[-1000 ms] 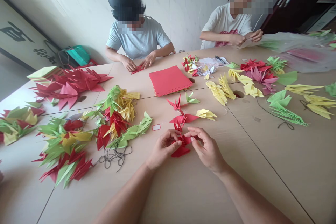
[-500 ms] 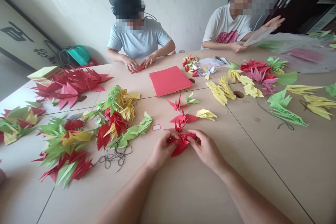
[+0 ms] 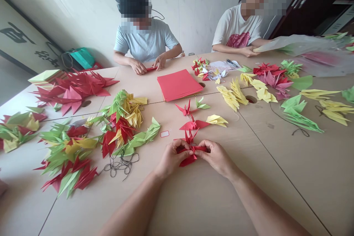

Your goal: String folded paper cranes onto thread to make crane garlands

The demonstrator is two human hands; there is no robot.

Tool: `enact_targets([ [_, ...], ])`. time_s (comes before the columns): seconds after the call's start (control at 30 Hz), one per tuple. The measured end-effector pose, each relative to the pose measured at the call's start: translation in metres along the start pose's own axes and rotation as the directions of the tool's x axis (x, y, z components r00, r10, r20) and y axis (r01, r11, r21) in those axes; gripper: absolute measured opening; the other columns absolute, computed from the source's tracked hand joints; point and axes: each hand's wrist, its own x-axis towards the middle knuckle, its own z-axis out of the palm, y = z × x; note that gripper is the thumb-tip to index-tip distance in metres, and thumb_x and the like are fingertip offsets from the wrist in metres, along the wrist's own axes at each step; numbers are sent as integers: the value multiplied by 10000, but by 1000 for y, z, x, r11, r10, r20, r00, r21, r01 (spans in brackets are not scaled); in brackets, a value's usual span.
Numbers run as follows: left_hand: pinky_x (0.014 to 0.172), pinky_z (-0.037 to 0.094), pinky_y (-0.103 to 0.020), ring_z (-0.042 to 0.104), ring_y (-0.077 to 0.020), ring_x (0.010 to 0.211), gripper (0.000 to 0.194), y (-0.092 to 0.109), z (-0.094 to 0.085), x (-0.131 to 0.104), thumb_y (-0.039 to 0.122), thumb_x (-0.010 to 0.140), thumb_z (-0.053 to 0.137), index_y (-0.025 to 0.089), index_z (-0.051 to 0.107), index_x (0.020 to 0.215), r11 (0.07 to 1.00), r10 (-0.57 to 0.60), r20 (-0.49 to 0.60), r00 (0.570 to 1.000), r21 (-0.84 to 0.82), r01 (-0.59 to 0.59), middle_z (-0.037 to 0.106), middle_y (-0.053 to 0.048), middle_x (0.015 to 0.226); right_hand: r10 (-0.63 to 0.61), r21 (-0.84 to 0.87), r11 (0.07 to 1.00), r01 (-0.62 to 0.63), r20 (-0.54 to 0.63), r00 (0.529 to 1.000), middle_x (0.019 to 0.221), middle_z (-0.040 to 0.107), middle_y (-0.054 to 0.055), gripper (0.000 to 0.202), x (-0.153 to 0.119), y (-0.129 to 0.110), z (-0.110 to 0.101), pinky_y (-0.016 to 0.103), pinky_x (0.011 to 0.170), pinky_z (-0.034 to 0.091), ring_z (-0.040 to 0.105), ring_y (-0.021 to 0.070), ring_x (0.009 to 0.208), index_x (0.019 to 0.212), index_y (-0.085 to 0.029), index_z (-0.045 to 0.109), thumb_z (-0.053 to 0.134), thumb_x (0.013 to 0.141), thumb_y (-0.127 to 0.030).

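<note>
Low over the table's near middle, my left hand (image 3: 172, 158) and my right hand (image 3: 217, 158) pinch a red paper crane (image 3: 188, 160) between thumbs and fingers. Its wings stick out to both sides, partly covered by my fingers. Just beyond my fingertips stands another red crane (image 3: 189, 136), whose base is hidden. Farther off lie a flat red crane (image 3: 194, 125), a yellow crane (image 3: 217, 120), a red crane with raised points (image 3: 186, 108) and a small green one (image 3: 202, 104).
A stack of red paper (image 3: 179, 84) sits ahead. Clusters of green, red and yellow cranes (image 3: 66, 147) with loose black string (image 3: 121, 166) lie leftward. Yellow cranes (image 3: 232, 94) and green ones (image 3: 300, 114) lie rightward. Across the table, one person folds red paper (image 3: 151, 69); another holds a translucent plastic bag (image 3: 293, 42).
My fingers have drawn closer together at the crane's middle, and its wings now spread sideways. Across the table, the person at right has lowered a hand behind the plastic bag.
</note>
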Motion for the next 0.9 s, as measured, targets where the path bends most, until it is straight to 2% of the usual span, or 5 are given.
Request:
enact_targets([
  [0.2,585,432,-231,554,-121,626,269,-2,2,0,329,704,781,152,578,692,996,-20,-14,1000,-90,18,616,-14,694,16,21,1000,-16,-5,1000,657,575,-17,325,0,2,0,238,569,370,495,128,621,687,-182,572,669,748,-486],
  [0.43,560,402,-196,513,-76,582,333,6,3,0,343,707,782,161,504,719,969,-31,-12,999,-244,28,587,25,666,40,134,990,-33,-46,998,617,484,-51,317,3,1,-3,237,555,344,421,98,578,668,-188,523,683,731,-453],
  [0.53,572,399,-197,518,-75,596,323,8,1,1,349,720,774,154,519,755,961,-38,-5,999,-275,35,592,21,683,45,206,978,-39,-25,999,620,497,-58,347,2,0,-3,231,519,330,425,91,554,730,-188,540,696,725,-498],
  [0.67,574,401,-209,520,-83,590,326,10,0,1,374,734,760,159,518,769,952,-33,14,999,-303,35,589,24,675,62,289,955,-59,-3,998,674,560,-42,435,0,-3,-2,229,493,341,476,98,548,909,-199,566,703,707,-560],
  [0.9,579,399,-202,516,-80,600,354,13,2,-1,341,668,816,158,534,780,946,-42,77,996,-318,65,583,30,685,66,303,950,-72,31,997,683,585,-9,398,-1,0,3,215,462,299,446,99,571,884,-179,690,742,691,-524],
])
